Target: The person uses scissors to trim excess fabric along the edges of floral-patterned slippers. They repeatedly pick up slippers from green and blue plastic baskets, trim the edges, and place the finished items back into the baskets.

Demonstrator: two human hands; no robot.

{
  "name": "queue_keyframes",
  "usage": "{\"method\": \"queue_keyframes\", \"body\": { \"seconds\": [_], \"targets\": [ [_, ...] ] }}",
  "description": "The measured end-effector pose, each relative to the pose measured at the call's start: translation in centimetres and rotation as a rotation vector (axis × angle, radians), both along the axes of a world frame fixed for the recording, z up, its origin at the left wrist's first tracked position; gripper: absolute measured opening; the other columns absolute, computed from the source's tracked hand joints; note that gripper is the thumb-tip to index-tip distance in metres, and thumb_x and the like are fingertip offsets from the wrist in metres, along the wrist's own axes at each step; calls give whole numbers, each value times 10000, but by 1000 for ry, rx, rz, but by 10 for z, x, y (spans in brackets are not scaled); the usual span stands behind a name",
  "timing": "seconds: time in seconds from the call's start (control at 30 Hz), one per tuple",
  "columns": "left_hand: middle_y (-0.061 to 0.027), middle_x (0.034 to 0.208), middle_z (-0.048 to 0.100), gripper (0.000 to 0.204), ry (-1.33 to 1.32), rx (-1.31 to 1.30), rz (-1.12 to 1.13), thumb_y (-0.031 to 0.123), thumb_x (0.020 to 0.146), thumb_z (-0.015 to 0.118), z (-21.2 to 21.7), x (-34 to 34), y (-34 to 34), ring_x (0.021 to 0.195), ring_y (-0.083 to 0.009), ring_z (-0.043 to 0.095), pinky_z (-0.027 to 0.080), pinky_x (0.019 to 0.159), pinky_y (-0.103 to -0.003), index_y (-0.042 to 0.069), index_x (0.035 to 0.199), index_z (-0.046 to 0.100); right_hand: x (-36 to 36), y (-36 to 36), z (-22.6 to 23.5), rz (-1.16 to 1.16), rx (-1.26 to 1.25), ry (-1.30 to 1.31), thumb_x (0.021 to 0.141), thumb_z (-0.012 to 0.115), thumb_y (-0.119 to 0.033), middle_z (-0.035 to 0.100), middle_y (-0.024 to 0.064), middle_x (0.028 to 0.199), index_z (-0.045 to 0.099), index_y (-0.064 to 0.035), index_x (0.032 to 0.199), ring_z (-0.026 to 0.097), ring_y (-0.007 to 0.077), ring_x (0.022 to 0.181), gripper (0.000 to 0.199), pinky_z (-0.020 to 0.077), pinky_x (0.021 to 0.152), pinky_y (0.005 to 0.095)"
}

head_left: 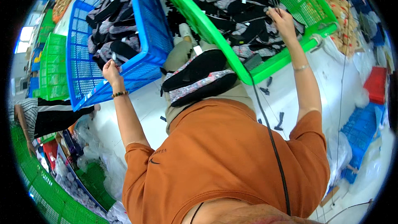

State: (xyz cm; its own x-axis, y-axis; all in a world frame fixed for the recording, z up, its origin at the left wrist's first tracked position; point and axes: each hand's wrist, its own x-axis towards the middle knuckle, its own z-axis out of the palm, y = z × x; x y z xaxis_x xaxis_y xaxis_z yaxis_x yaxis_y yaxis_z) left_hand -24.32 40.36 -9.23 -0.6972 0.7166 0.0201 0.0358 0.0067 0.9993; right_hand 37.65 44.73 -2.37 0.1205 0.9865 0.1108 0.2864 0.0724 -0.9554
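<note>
**Blue crate (145,16) and green crate (265,71) heaped with shoe-shaped pieces (244,6)**

Both crates are filled with black and speckled fabric pieces, apparently shoe uppers, though fine detail is blurred. Two more pieces (199,72) are laid side by side across the lap, between the hands. The left hand (111,72) is held at the near rim of the blue crate, its fingertips drawn together beside the heap. The right hand (284,21) is placed over the green crate's contents, fingers bent inward. Whether anything is clamped by either hand cannot be told. Dark scraps (280,121) are scattered on the white floor (306,95).
</note>
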Motion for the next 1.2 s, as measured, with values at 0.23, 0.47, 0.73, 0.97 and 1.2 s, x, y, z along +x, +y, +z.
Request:
{"method": "queue_keyframes", "body": {
  "seconds": [0.23,0.47,0.73,0.97,1.2],
  "targets": [
    [10,713,584,105,337,-148,-369,52,760,671,8,52,40,604,-66,508,397,546,-181,12,850,635,50,97,-74,-40,-280,133,921,513,-240,554,-5,666,620,-18,895,462,46,516,248,381,449,201],
    [-51,686,547,142,903,-333,-386,68,808,553,12,99,42,631,-133,506,426,621,-262,35,928,622,96,162,-192,-430,-411,-290,733,694,-117,507,10,576,604,-21,698,417,109,459,136,313,408,282],
    [-44,778,601,146,791,-359,-301,99,841,583,18,113,30,694,-102,536,440,674,-230,-1,947,591,124,145,-302,-787,-772,215,730,670,-82,479,16,539,607,-28,742,389,120,394,83,252,366,255],
    [-57,856,603,119,735,-418,-285,11,866,523,22,119,33,772,-115,565,460,723,-238,-15,968,578,90,130,-365,-648,-896,142,660,813,-273,607,172,965,583,66,955,557,212,703,505,442,621,342],
    [-56,839,604,112,796,-436,-249,14,873,516,21,119,32,740,-111,555,456,679,-234,-16,960,578,35,134,-352,-678,-767,-440,604,813,-348,652,211,918,642,35,868,629,344,878,495,477,779,399]
  ]
}}
